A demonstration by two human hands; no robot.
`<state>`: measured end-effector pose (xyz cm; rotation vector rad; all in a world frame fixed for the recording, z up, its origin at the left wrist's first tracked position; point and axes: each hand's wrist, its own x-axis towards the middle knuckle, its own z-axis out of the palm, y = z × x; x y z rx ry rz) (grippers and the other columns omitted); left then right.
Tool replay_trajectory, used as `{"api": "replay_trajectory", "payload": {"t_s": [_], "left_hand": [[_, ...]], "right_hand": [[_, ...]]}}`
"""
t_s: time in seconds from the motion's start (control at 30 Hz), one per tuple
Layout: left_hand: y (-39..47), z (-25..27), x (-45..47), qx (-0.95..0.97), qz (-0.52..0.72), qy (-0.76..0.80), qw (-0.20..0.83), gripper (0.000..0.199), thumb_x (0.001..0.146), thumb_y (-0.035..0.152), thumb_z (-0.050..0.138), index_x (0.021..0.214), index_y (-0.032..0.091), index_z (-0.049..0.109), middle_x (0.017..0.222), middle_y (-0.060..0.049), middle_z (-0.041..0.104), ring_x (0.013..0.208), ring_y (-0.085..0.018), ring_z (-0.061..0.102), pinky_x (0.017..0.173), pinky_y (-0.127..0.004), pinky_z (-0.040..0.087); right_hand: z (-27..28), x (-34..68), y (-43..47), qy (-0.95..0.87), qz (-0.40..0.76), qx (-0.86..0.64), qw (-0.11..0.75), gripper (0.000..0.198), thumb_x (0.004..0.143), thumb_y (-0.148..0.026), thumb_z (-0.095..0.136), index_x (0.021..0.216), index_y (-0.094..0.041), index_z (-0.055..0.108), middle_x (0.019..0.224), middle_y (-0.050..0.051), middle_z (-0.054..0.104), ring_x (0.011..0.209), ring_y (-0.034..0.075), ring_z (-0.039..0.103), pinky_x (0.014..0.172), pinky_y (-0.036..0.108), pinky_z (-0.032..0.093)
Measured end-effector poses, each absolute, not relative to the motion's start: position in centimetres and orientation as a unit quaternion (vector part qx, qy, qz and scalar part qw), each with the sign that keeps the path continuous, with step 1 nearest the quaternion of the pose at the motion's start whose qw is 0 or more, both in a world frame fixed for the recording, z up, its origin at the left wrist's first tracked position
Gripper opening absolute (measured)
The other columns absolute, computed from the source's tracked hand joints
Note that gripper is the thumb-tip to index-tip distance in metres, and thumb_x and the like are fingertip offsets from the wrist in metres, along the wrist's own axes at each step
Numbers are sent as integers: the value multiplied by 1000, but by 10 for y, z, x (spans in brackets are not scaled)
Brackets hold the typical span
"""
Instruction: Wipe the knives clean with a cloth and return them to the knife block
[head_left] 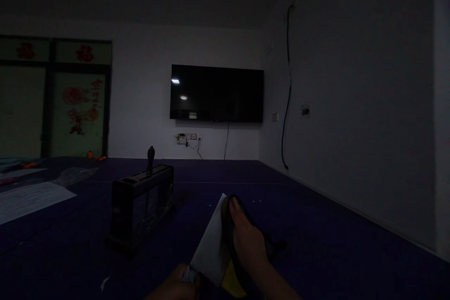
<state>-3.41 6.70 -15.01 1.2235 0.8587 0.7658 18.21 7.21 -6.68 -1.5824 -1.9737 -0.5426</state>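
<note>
At the bottom centre, my left hand (pixel 180 286) is closed round the handle of a broad-bladed kitchen knife, a cleaver by its shape. The pale blade (pixel 211 248) slants up and away to the right. My right hand (pixel 248 243) presses a dark cloth with a yellow part (pixel 232 282) against the blade's right side, fingers close together. Part of the blade is hidden behind the cloth. To the left stands a black knife block (pixel 123 211) with see-through sides. One dark handle (pixel 151 157) sticks up from its top.
Dim light covers the purple-blue table (pixel 316 253). Printed paper (pixel 35 199) and clear plastic wrap (pixel 75 176) lie at the left, with small orange items (pixel 90 154) at the far edge. A wall runs along the right side; a television (pixel 216 93) hangs ahead.
</note>
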Motion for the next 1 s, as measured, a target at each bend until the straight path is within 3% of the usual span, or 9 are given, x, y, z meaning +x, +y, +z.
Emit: {"api": "replay_trajectory", "payload": {"t_s": [0.3,0.53,0.7,1.0], "left_hand": [[64,-144,-29,567,338,393,640,31,50,1,70,55,19,45,46,10,41,45,-6,37,43,-17,26],[62,-140,-25,563,345,385,644,31,47,8,73,51,17,43,44,9,41,43,-5,34,41,-16,23],[65,-143,-26,558,358,387,641,30,47,6,72,54,18,46,47,8,46,46,-6,39,43,-17,27],[64,-142,-34,558,357,365,654,24,49,3,69,56,17,50,51,6,50,50,-8,44,48,-18,32]], "right_hand": [[-61,180,69,-746,-211,-602,192,74,72,4,30,143,-19,28,149,3,15,83,16,69,64,27,57],[-71,176,71,-755,-284,-569,157,76,71,6,32,142,-20,31,148,8,17,62,15,68,50,28,56],[-82,172,71,-768,-318,-526,177,79,67,6,34,141,-20,32,147,10,22,52,13,64,45,28,55],[-90,169,68,-797,-300,-481,206,81,65,6,34,142,-19,30,147,11,25,55,13,64,48,28,55]]}}
